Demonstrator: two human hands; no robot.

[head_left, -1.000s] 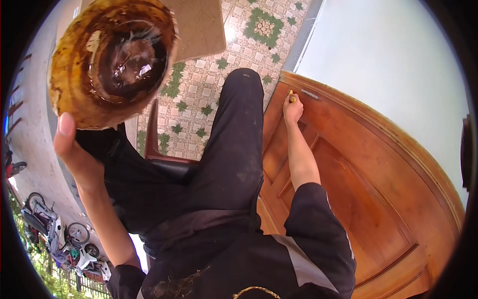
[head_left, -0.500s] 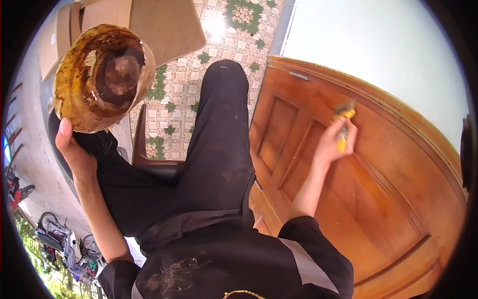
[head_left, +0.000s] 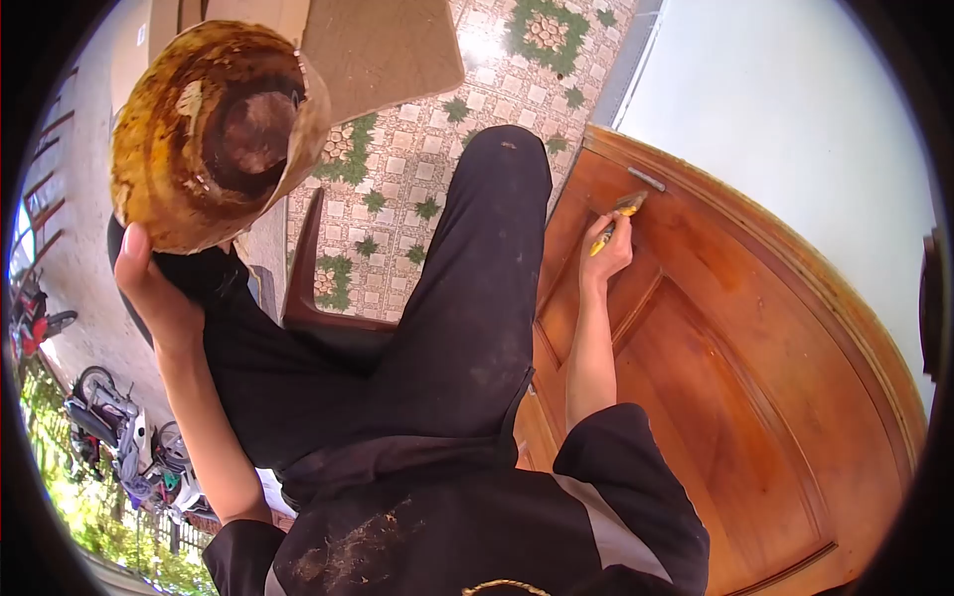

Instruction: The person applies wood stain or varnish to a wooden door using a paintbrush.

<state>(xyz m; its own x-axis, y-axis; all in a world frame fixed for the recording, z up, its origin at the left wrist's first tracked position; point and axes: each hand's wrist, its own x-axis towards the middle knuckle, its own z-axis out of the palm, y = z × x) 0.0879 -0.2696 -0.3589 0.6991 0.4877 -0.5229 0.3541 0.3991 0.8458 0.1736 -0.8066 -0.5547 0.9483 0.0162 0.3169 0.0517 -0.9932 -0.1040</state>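
Observation:
My left hand point(head_left: 164, 298) grips a stained plastic tub point(head_left: 159, 149) by its near side, the thumb against the outside near the rim. Dark brown residue coats the tub's inner wall, with some dark liquid at the bottom. In my right hand point(head_left: 607, 248) is a paintbrush point(head_left: 602, 238) with a yellow and grey handle, fingers closed around it. Its bristles touch or nearly touch the upper part of a brown wooden door point(head_left: 715, 397), close to a metal hinge point(head_left: 646, 179). The door has recessed panels and a glossy, streaky surface.
A white wall point(head_left: 775, 129) borders the door's frame at the right. My bent knee point(head_left: 507, 159) rises between tub and door. Flattened cardboard point(head_left: 383, 60) lies on the patterned tile floor point(head_left: 422, 139). Parked motorbikes point(head_left: 124, 437) stand at the far left.
My right hand has moved the brush left along the door towards the hinge. The tub stays in my left hand. The whole view has shifted slightly.

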